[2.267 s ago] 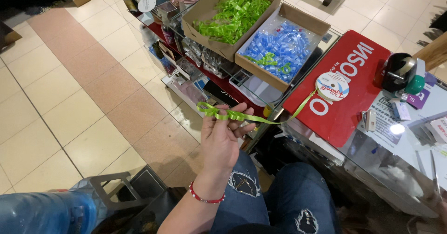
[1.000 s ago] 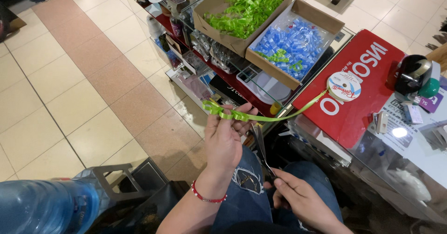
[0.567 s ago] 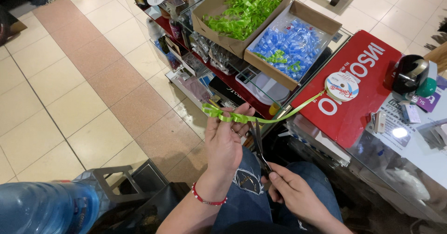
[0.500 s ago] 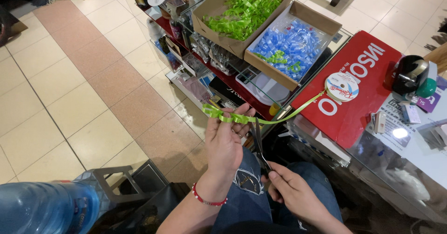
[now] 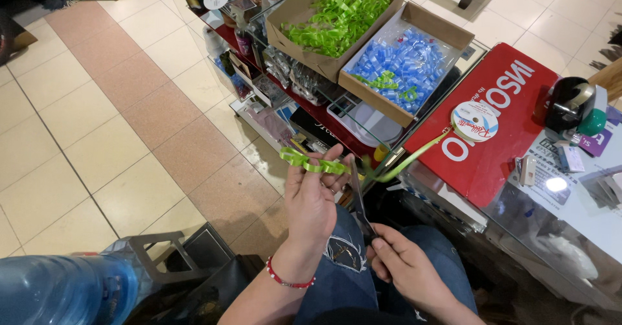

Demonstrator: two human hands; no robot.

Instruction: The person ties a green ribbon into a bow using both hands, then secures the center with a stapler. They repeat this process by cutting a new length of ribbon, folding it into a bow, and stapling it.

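Head view, looking down: the left hand [image 5: 312,199] pinches a looped piece of green ribbon [image 5: 311,164] between fingers and thumb, held up above the lap. The ribbon's tail runs right to a ribbon spool [image 5: 474,121] lying on a red board [image 5: 512,144] on the glass surface [image 5: 570,234]. Lower down, the right hand [image 5: 405,267] is closed on the handles of scissors [image 5: 360,205] — blades pointing up beside the left hand's fingers. Beyond stand two cardboard boxes — one of green ribbon loops [image 5: 337,17], one of blue pieces [image 5: 405,63].
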